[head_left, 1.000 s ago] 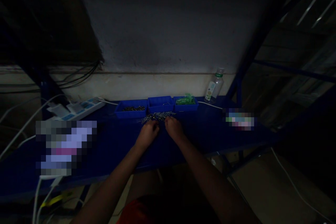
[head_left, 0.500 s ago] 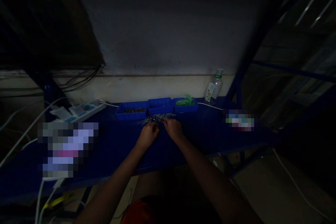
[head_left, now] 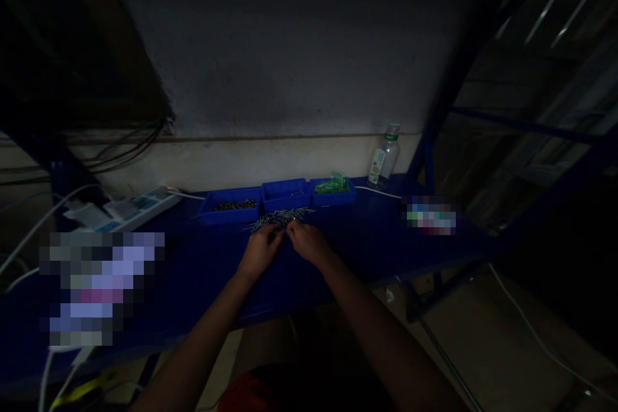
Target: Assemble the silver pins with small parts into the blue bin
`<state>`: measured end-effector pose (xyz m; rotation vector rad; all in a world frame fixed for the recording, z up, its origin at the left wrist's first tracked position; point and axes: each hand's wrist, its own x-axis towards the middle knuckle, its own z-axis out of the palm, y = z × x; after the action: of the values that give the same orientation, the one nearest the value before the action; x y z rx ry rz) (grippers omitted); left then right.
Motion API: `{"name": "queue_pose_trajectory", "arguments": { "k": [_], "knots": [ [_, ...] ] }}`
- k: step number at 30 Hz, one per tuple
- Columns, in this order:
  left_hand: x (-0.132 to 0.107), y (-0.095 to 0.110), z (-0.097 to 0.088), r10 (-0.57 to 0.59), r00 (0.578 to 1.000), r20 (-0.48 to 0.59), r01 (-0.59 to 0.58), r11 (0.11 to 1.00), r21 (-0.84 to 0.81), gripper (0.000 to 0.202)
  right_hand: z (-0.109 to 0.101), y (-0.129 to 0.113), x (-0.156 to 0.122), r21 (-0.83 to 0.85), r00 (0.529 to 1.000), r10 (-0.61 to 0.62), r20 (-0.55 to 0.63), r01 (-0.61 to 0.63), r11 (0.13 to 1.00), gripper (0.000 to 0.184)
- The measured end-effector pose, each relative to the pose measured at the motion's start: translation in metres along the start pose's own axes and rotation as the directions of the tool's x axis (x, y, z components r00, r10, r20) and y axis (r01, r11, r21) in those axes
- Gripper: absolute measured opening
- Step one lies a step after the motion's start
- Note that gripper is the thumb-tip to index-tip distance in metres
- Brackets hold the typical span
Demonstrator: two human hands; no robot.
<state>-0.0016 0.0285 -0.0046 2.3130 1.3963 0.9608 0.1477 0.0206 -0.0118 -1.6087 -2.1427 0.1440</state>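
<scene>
My left hand and my right hand rest close together on the blue table, fingertips nearly touching. Both have curled fingers pinched over a scattered pile of small metal pins lying just in front of them. What each pinch holds is too small and dark to name. Behind the pile stand three blue trays in a row: the left tray with dark small parts, the middle tray, and the right tray with green parts.
A plastic bottle stands at the back right by the wall. A white power strip with cables lies at the back left. Blue shelf posts rise on the right. The scene is dim.
My two hands have drawn closer together at the near edge of the pin pile. The view has shifted slightly, moving everything a little left.
</scene>
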Motion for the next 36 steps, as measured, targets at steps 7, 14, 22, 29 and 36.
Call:
{"name": "queue_pose_trajectory", "arguments": {
  "k": [7, 14, 22, 29, 36],
  "knots": [
    [-0.0017, 0.0014, -0.0038, -0.057, 0.998, 0.007, 0.057, 0.994, -0.089, 0.024, 0.0011, -0.0001, -0.0008, 0.102, 0.997, -0.069, -0.016, 0.071, 0.992, 0.020],
    [-0.0022, 0.0040, -0.0047, 0.015, 0.999, 0.035, -0.010, 0.989, -0.149, 0.024, 0.0032, 0.0042, -0.0032, 0.178, 0.997, -0.076, 0.022, 0.071, 0.981, 0.018],
    [-0.0021, 0.0066, -0.0044, 0.027, 1.000, 0.002, -0.027, 0.992, -0.124, 0.024, 0.0064, 0.0074, -0.0014, 0.231, 0.995, -0.096, -0.030, 0.100, 0.968, 0.015],
    [-0.0019, 0.0050, -0.0052, -0.030, 0.999, 0.020, 0.031, 0.996, -0.083, 0.019, 0.0007, 0.0048, -0.0019, 0.381, 0.982, -0.076, -0.170, 0.137, 0.914, 0.014],
    [-0.0034, 0.0079, -0.0050, 0.016, 0.992, 0.125, -0.011, 0.999, -0.045, 0.016, -0.0024, 0.0013, -0.0050, 0.401, 0.968, -0.127, -0.216, 0.207, 0.892, 0.011]
  ]
}}
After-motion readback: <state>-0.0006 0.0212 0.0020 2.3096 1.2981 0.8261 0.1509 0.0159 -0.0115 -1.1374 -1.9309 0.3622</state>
